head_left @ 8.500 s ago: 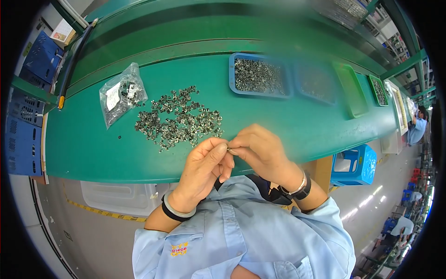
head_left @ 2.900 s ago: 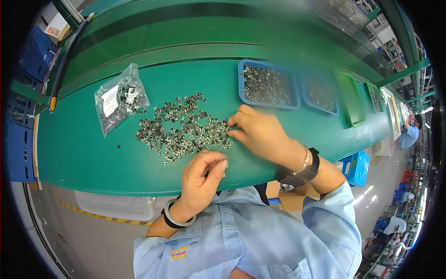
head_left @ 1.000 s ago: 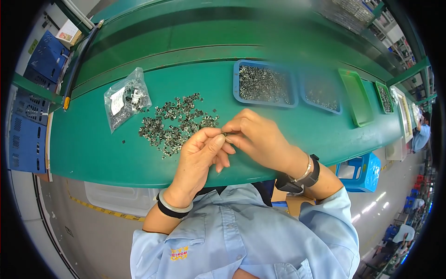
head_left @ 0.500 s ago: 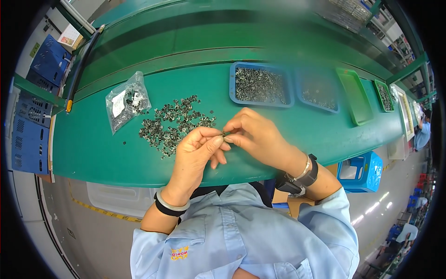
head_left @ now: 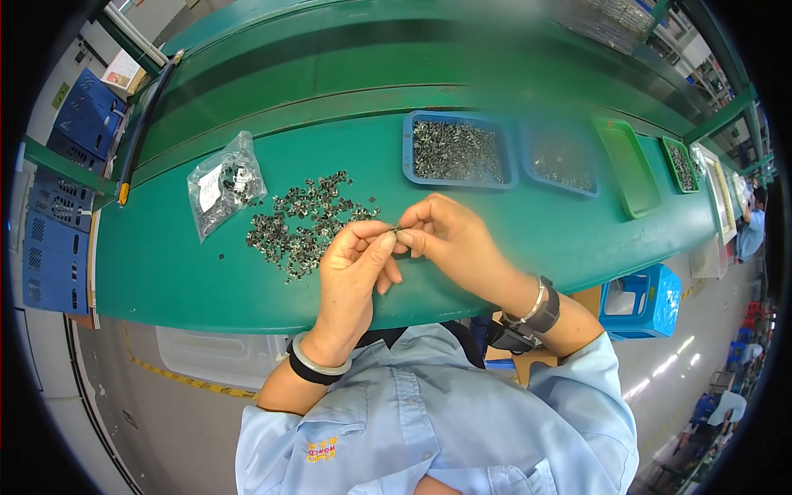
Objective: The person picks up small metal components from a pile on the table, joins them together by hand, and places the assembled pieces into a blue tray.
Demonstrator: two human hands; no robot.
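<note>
My left hand [head_left: 356, 260] and my right hand [head_left: 439, 228] meet above the green tabletop [head_left: 206, 289], fingertips nearly touching. Between them is a small dark metal part [head_left: 396, 230], mostly covered by the fingers. Both hands are pinched closed on it. Just left of my left hand spreads a loose pile of small black and silver metal parts [head_left: 301, 223]. Beyond my right hand stands a blue tray [head_left: 407, 153] holding many similar small parts.
A clear plastic bag of parts [head_left: 227, 183] lies left of the pile. Rightward stand a second blue tray [head_left: 528, 165], partly blurred, a green tray [head_left: 631, 177] and a smaller green tray [head_left: 678, 165] with parts. A blue stool [head_left: 652, 301] is below the table's right edge.
Both hands stay together and have shifted slightly up, still pinching the small part. My left wrist has moved a little to the right. The pile and trays look the same.
</note>
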